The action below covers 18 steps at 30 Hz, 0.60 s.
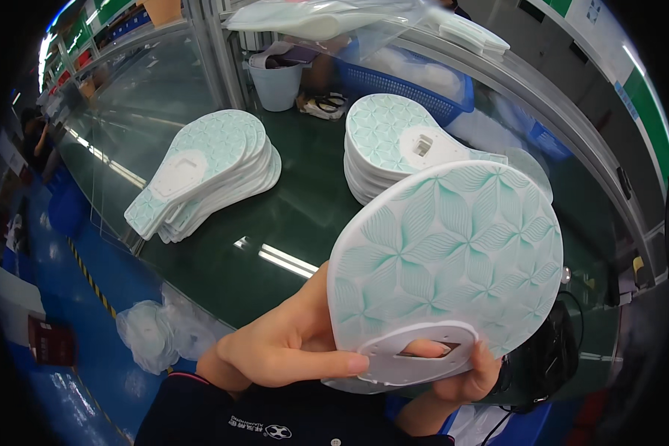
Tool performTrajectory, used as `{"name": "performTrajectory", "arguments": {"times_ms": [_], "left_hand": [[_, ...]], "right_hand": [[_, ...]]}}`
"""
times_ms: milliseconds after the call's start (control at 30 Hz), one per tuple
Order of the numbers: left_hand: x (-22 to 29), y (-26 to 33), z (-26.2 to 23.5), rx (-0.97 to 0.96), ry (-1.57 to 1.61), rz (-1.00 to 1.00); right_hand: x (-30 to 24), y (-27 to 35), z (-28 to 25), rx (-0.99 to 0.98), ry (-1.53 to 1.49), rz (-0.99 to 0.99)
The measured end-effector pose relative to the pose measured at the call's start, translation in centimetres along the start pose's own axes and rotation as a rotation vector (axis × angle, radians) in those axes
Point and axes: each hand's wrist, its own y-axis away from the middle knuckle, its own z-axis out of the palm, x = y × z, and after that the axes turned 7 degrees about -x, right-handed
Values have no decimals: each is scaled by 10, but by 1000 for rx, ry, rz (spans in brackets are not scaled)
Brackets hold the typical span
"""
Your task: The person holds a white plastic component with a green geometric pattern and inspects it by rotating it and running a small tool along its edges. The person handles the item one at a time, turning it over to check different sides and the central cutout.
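Observation:
Up close in front of me is a round white plastic panel [453, 275] with a teal leaf-and-flower pattern. It is tilted so its patterned face shows, with a plain white raised area and a rectangular opening near its lower edge. My left hand [282, 346] grips it at the lower left, thumb on the front, other fingers behind. My right hand [468, 379] closes on the lower right edge, partly hidden by the panel. Through the opening a fingertip shows; whose hand it belongs to I cannot tell.
On the dark green table [290, 215] stand a left stack [215, 149] and a right stack [383, 130] of similar paddle-shaped panels. Behind are a pale bucket [275, 85], scissors [331, 102] and a blue basket [401, 78]. Clear plastic bags [149, 334] lie at the lower left.

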Motion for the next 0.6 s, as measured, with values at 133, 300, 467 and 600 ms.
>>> {"name": "performTrajectory", "arguments": {"times_ms": [133,300,467,600], "left_hand": [[-3,5,-2,-45,8,-16],[-8,7,-6,-87,18,-30],[-4,8,-4,17,19,-168],[-15,12,-12,-57,10,-43]], "right_hand": [[1,-1,6,-13,-7,-73],[-3,-1,6,-116,-96,-92],[-3,3,3,-107,-34,-74],[-1,8,-2,4,52,-47]]}}
